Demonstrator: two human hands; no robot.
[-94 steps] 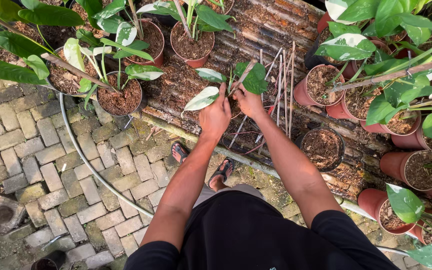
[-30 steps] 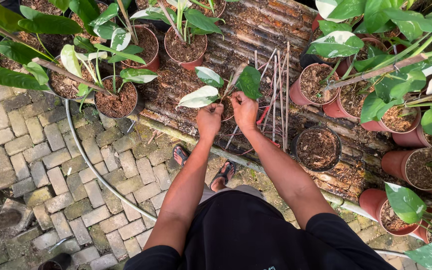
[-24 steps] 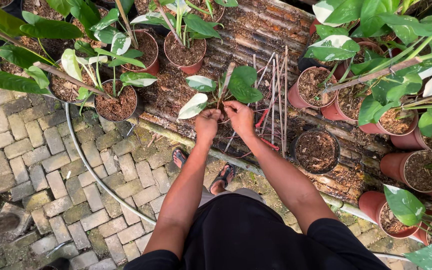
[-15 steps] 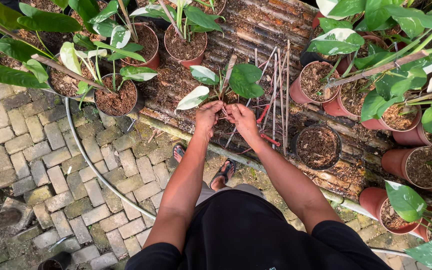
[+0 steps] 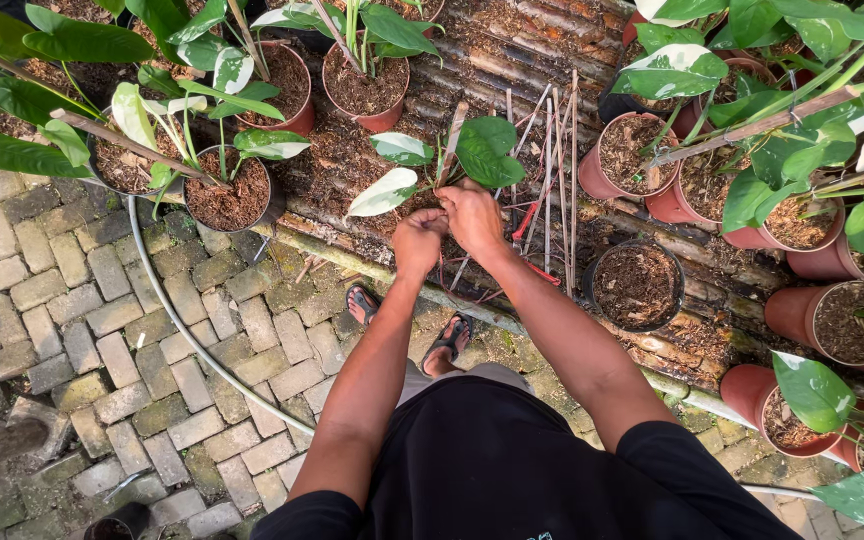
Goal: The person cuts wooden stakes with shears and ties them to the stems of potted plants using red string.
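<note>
Left hand and right hand close together, both pinching the bottom of a small plant with green and white leaves, above the bamboo bench, thin sticks just right, brown pots all around

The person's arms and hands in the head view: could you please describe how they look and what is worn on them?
Both arms are bare from the short black sleeves of a T-shirt down to the wrists. The left hand and right hand wear no gloves, and no watch, ring or bracelet shows.
</note>
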